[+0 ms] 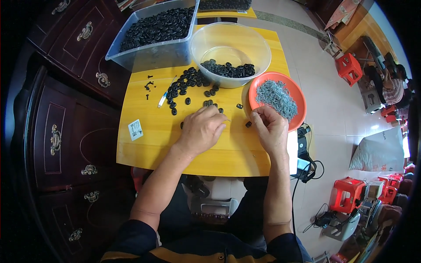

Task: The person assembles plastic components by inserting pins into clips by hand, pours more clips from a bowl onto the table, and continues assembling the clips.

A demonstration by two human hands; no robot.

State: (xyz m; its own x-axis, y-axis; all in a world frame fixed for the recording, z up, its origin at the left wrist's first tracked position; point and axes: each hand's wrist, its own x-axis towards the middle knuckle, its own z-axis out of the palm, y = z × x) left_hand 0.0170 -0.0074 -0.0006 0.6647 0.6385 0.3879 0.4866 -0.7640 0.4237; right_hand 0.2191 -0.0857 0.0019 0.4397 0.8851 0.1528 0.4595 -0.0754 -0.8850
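My left hand (202,129) is curled low over the yellow table, among small black oval pieces with holes (187,101). Its fingertips sit beside a few of these pieces; what lies under the fingers is hidden. At the near left rim of an orange plate (301,105), my right hand (272,128) has thumb and forefinger pinched together. Anything between those fingertips is too small to make out. Silvery screws (275,95) are heaped on the plate. Two black pieces lie near the right hand, one of them a small black piece (248,124) just left of it.
A clear round tub (206,44) with black pieces and a bluish crate (153,61) full of them stand at the back. A blue-and-white screwdriver (162,99), small dark screws (147,96) and a white label (135,130) lie on the left. Dark drawers (66,131) flank the table.
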